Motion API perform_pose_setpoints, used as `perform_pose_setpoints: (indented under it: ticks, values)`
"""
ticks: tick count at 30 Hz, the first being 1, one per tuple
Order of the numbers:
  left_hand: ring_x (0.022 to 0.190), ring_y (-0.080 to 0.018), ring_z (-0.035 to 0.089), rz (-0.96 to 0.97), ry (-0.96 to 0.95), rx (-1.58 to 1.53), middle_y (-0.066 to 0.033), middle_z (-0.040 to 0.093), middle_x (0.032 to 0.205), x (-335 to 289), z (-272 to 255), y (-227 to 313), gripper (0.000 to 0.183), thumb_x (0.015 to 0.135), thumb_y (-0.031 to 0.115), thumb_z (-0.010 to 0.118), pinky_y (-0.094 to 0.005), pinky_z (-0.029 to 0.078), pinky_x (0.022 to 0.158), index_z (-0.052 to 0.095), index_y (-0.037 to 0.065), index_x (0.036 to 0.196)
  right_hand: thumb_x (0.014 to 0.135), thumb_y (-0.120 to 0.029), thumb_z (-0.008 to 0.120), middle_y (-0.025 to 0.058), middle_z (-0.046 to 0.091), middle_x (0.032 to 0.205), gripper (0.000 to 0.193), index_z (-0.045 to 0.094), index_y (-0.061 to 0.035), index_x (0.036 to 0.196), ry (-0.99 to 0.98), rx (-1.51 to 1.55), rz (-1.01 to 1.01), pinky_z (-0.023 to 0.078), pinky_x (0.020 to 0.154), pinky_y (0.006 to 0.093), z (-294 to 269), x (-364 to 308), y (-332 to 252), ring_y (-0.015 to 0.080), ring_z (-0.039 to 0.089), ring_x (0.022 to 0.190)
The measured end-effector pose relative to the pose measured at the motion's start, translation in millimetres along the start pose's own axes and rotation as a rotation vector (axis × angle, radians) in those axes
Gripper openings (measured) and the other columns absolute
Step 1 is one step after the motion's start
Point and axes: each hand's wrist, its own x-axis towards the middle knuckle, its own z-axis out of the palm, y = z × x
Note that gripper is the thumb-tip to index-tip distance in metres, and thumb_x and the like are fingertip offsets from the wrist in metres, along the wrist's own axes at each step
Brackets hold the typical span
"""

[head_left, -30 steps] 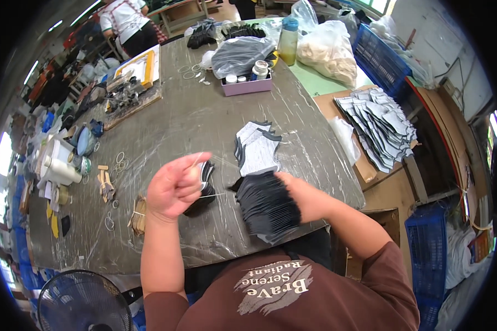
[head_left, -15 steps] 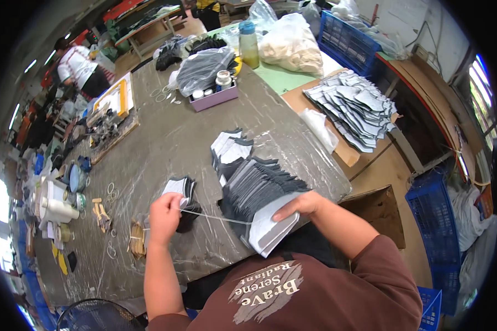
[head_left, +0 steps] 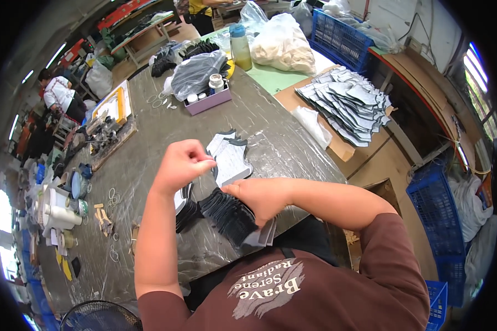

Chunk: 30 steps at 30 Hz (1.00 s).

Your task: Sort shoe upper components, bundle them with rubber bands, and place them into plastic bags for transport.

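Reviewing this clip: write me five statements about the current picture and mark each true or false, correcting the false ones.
1. The right hand is holding a stack of dark pieces. True.
2. The left hand is spread open with straight fingers. False: its fingers are curled in.
3. The bottle has a blue lid. True.
4. The small box with jars in it is green. False: it is purple.
5. The fan shows at the picture's lower left. True.

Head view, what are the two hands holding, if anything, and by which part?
The right hand holds the dark stack along its far right side. The left hand is pinched closed; whether it holds anything can't be told.
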Motion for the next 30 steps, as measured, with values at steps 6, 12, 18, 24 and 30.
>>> perform_pose_setpoints:
  ticks: [6,12,18,24,30]
  values:
    - [0.064,-0.0359,0.059,0.127,-0.195,0.814,-0.0187,0.06,0.066,0.8,15.0,27.5,0.006,0.063,0.008,0.065,-0.0403,0.047,0.058,0.062,0.003,0.065,0.049,-0.017,0.079,0.0223,0.061,0.1,0.08,0.049,0.0062,0.119,-0.118,-0.154,0.335,0.048,0.084,0.0391,0.9,28.6,-19.7,0.0344,0.059,0.096]
    - [0.062,-0.0337,0.062,0.182,-0.299,1.145,-0.0174,0.061,0.067,-56.6,50.1,68.6,0.012,0.067,0.009,0.059,-0.0412,0.05,0.06,0.061,-0.001,0.073,0.056,-0.031,0.077,0.0228,0.064,0.095,0.069,0.055,0.0043,0.111,0.044,-0.1,0.295,0.05,0.079,0.0374,8.4,57.4,21.5,0.0347,0.062,0.091]
    - [0.059,-0.0313,0.061,0.163,-0.199,1.119,-0.0152,0.059,0.065,-100.1,37.3,57.3,0.014,0.071,0.006,0.055,-0.0409,0.049,0.056,0.052,-0.001,0.083,0.055,-0.029,0.078,0.0217,0.061,0.107,0.097,0.034,0.0046,0.134,0.066,-0.107,0.505,0.049,0.084,0.0369,4.6,48.1,-15.8,0.0328,0.059,0.102]
    - [0.065,-0.0315,0.065,-0.073,-0.08,1.218,-0.0191,0.063,0.075,-88.8,-5.3,23.4,0.025,0.078,0.009,0.057,-0.0411,0.051,0.055,0.047,-0.004,0.097,0.054,-0.022,0.078,0.0155,0.056,0.107,0.083,0.042,-0.0014,0.125,0.161,-0.297,0.265,0.049,0.085,0.0393,35.0,26.6,-23.4,0.0311,0.05,0.109]
    - [0.057,-0.0151,0.061,-0.594,-0.348,0.348,-0.0097,0.063,0.069,-73.3,-29.5,-9.4,0.027,0.086,0.019,0.062,-0.0291,0.047,0.056,0.057,-0.003,0.102,0.055,-0.02,0.077,0.0142,0.055,0.108,0.082,0.04,-0.0035,0.127,0.321,-0.278,0.199,0.048,0.088,0.0398,40.7,14.4,-20.5,0.0293,0.049,0.111]
